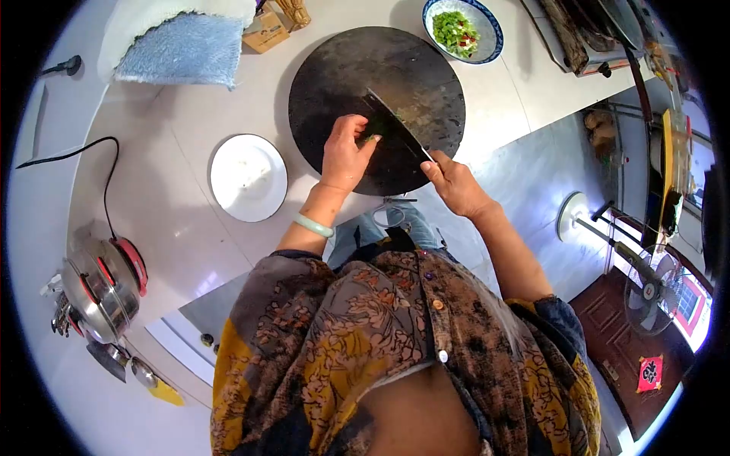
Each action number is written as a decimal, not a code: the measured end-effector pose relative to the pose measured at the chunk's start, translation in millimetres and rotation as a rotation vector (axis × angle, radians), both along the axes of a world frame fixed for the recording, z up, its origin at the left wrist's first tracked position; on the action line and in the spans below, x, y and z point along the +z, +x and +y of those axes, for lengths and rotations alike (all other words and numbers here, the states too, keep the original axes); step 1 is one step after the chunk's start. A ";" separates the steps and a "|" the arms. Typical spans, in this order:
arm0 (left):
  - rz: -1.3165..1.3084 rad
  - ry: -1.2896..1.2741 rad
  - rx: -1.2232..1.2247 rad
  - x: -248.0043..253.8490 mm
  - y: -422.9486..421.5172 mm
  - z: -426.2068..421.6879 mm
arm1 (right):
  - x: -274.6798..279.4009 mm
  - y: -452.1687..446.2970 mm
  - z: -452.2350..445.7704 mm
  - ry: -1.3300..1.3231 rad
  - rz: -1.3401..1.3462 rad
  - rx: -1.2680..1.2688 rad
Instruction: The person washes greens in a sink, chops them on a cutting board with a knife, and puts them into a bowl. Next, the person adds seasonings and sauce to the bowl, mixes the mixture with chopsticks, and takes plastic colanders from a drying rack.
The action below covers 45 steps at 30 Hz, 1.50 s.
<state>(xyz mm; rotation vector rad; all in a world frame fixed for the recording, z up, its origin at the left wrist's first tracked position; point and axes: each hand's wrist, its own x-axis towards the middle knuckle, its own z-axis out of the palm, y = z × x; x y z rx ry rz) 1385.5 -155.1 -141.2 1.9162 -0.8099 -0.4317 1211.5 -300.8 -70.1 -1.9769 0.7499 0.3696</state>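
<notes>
My right hand (458, 185) is wrapped round the handle of a kitchen knife (399, 127). Its dark blade slants up and left over a round, dark chopping board (327, 72). Left of the blade is my left hand (348, 153), fingers curled and thumb apart from them. A few green bits show by the thumb tip and near the blade; I make out nothing held in that hand. Beyond the board's upper right stands a blue-rimmed bowl (496, 42) with chopped greens and small red pieces. A white plate (228, 186) with faint residue lies left of the board.
A blue cloth (179, 52) and a small cardboard box (265, 30) sit at the back left. At the left edge is a steel pot (95, 285), with a black cord (115, 175) nearby. A stove (566, 34) stands at upper right; a fan (654, 289) is at far right.
</notes>
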 end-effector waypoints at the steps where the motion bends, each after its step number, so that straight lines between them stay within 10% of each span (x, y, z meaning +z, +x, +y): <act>1: -0.054 0.015 -0.021 1.4 0.4 -2.1 | 0.3 0.1 1.1 0.005 -0.003 0.000; 15: -0.515 0.104 -0.193 -7.0 4.3 -8.5 | 18.2 -14.6 16.1 -0.169 -0.028 0.129; 45: -0.311 0.206 -0.191 0.7 11.8 1.9 | 3.8 -5.2 27.3 -0.082 -0.011 -0.060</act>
